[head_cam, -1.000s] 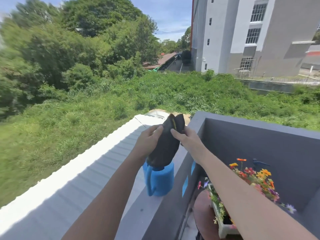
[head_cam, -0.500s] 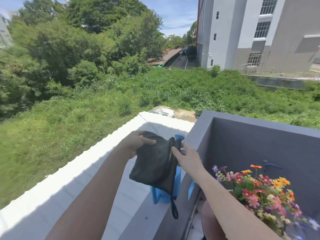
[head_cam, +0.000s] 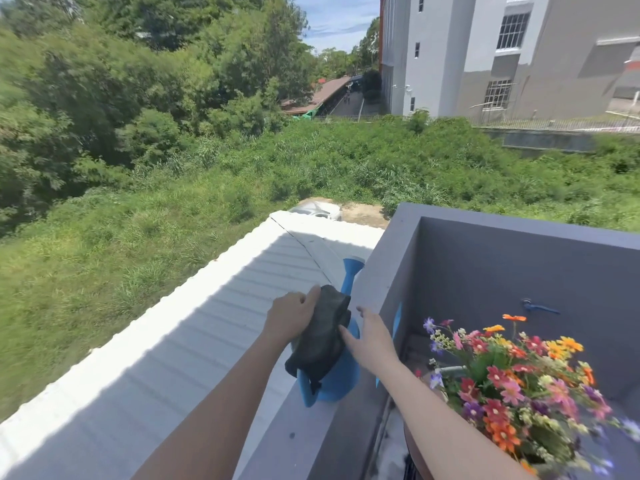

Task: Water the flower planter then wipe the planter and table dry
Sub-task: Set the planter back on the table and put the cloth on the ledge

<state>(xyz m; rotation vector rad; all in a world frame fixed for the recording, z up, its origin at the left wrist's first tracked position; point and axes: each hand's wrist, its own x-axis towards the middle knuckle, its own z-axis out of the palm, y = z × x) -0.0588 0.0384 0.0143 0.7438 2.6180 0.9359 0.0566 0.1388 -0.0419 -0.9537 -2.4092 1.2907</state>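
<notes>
A blue watering can stands on top of the grey balcony wall, its spout pointing away from me. A dark crumpled cloth lies over the can, held by my left hand. My right hand hovers just right of the cloth with fingers spread, fingertips touching its edge. The flower planter, full of red, orange, pink and purple flowers, sits low at the right inside the balcony. The planter's box and the table under it are mostly hidden by my right arm.
Beyond the wall a white corrugated roof slopes away, with a steep drop to grass. The grey balcony corner closes the far side. A blue tap is fixed on the inner wall above the flowers.
The cloth, spread between both hands earlier, is now bunched in my left hand on top of the can. My right hand has let go and opened. The view has tilted down and right.
</notes>
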